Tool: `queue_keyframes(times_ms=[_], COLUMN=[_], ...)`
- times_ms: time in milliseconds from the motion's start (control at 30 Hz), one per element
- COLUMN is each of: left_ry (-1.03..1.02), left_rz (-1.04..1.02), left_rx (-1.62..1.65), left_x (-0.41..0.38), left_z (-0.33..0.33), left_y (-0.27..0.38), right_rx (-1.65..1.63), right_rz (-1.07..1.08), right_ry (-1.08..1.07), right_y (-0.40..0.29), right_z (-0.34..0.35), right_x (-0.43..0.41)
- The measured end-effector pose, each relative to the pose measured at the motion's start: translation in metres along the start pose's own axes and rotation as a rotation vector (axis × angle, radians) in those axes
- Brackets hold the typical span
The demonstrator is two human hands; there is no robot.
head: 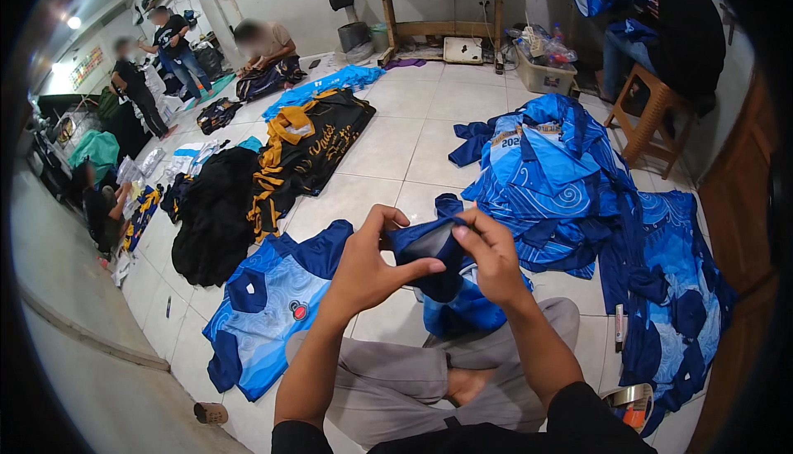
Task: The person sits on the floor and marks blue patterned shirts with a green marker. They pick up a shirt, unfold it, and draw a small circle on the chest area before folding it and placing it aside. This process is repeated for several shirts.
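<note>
Above my crossed legs, both hands hold a blue jersey (464,311) by its dark navy fabric edge, which forms an open loop showing a grey inside. My left hand (384,262) grips the loop's left side, its thumb across the front. The fingers and thumb of my right hand (486,246) pinch the upper right edge. The rest of the garment hangs down towards my lap. On the floor to the left a light-blue jersey with navy sleeves (272,311) lies spread out. A large heap of blue patterned jerseys (545,175) is at the front right.
More blue garments (675,305), a marker (619,328) and tape rolls (632,397) lie at right. Black and yellow garments (316,144) and a black fabric pile (217,218) lie front left. A co-worker sits on a plastic stool (660,107); several people are farther left.
</note>
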State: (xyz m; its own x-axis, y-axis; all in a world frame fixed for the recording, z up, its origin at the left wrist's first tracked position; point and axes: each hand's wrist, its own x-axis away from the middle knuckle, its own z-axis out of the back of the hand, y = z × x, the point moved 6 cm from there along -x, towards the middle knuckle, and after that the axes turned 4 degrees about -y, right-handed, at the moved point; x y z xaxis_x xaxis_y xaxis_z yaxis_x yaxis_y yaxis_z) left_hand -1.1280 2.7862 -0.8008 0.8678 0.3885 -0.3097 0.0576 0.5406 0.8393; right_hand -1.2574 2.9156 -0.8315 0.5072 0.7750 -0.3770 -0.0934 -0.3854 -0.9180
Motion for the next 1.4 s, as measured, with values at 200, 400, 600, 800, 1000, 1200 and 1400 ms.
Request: queue_keyframes(times_ms=[200, 400, 600, 800, 1000, 1200, 1400], left_ry=[0.103, 0.135, -0.253, -0.201, 0.089, 0.164, 0.08], left_rz=[0.012, -0.186, -0.132, 0.062, 0.042, 0.029, 0.443], left_rx=[0.097, 0.417, 0.136, 0.154, 0.17, -0.289, 0.35], left_x=[-0.013, -0.037, -0.03, 0.035, 0.051, -0.038, 0.052], left_z=[0.03, 0.071, -0.015, -0.15, -0.008, 0.037, -0.03], left_y=[0.002, 0.04, -0.038, -0.163, -0.124, -0.117, -0.274], right_rx=[0.508, 0.416, -0.329, -0.365, -0.108, -0.114, 0.519], right_rz=[0.149, -0.047, 0.185, 0.542, 0.755, 0.277, 0.01], right_ry=[-0.119, -0.005, 0.165, 0.405, 0.501, 0.611, 0.168], right_y=[-0.02, 0.039, -0.061, -0.135, -0.201, -0.094, 0.103], right_z=[-0.018, 0.034, 0.036, 0.096, 0.155, 0.207, 0.112], right_x=[-0.015, 0.006, -0.01, -0.01, 0.013, -0.125, -0.027])
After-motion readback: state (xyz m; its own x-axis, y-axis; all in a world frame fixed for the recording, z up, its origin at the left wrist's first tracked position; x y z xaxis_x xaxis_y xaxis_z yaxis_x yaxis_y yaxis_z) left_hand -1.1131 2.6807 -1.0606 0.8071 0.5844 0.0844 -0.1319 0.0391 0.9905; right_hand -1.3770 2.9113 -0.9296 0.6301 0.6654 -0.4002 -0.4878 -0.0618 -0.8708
